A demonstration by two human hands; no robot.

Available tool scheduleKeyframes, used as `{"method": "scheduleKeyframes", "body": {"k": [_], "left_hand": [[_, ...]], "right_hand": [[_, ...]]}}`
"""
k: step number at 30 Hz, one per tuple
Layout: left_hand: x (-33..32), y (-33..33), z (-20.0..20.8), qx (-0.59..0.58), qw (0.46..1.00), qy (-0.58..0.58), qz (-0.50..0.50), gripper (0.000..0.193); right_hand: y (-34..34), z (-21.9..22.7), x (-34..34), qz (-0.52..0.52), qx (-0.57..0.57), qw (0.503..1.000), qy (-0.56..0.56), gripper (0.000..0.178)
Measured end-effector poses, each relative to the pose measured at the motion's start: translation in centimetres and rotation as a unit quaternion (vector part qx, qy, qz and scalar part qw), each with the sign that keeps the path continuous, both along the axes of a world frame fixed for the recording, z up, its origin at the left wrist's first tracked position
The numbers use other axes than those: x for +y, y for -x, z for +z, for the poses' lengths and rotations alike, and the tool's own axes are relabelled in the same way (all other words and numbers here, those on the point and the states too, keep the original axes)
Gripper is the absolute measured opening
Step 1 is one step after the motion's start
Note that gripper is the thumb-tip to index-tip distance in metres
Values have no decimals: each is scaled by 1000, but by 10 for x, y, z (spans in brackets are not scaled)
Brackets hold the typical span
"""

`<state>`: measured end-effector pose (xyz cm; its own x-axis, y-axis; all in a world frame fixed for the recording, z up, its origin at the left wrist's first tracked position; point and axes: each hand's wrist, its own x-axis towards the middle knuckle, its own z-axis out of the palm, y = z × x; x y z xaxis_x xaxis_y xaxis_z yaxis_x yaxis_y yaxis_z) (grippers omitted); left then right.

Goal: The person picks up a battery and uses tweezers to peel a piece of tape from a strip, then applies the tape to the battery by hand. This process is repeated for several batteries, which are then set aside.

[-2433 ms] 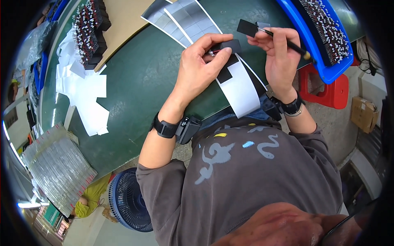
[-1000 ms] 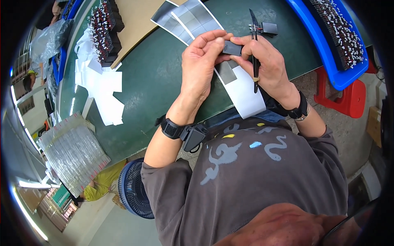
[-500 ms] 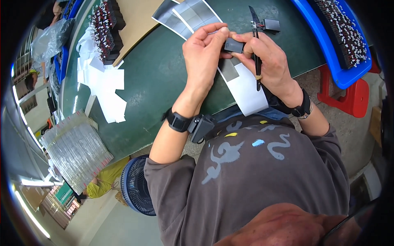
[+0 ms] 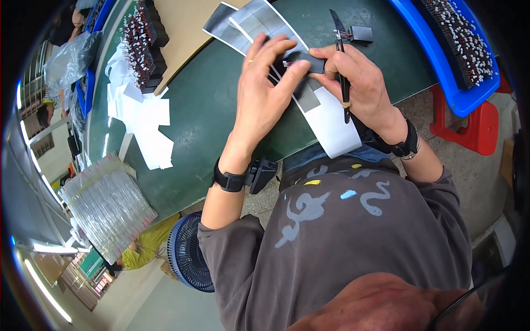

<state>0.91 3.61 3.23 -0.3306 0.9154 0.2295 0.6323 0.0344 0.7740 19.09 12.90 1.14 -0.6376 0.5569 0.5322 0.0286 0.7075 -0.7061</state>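
Observation:
My right hand [image 4: 359,80] pinches a flat black rectangular block [image 4: 316,63] between thumb and fingers. The same hand keeps a slim black tool [image 4: 345,88] with a dark blade-like tip and a tan band against its fingers. My left hand [image 4: 262,91] is open beside the block, fingers spread and slightly blurred, its thumb over the block's left end; whether it touches cannot be told. A small white connector [image 4: 286,64] shows between the left thumb and fingers. Below both hands lies a strip of printed sheet [image 4: 331,121], its near end white. Another black block [image 4: 361,34] with short wires rests beyond my right hand.
More grey-printed sheets [image 4: 221,21] lie at the far edge of the green table [image 4: 187,121]. Wired black blocks [image 4: 144,49] and white paper scraps [image 4: 146,118] sit at left. A blue tray [image 4: 464,102] of similar blocks stands right, above a red stool [image 4: 483,132].
My left hand has let go of the block, opened its fingers and drawn slightly left. My right hand still holds the block and the tool, nearly in the same place.

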Motion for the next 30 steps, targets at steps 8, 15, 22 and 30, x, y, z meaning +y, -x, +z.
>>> {"method": "scheduleKeyframes", "body": {"k": [8,15,22,30], "left_hand": [[16,5,1,-161,980,107,-39,24],[25,2,-7,-108,990,89,-14,22],[12,3,-3,-97,993,52,-48,21],[9,30,-5,-208,974,58,70,24]], "right_hand": [[-1,1,-1,-2,-9,1000,4,29],[0,0,1,-6,-3,1000,-11,29],[-2,3,-2,5,-3,1000,-3,29],[0,-1,1,4,6,1000,-1,29]]}}
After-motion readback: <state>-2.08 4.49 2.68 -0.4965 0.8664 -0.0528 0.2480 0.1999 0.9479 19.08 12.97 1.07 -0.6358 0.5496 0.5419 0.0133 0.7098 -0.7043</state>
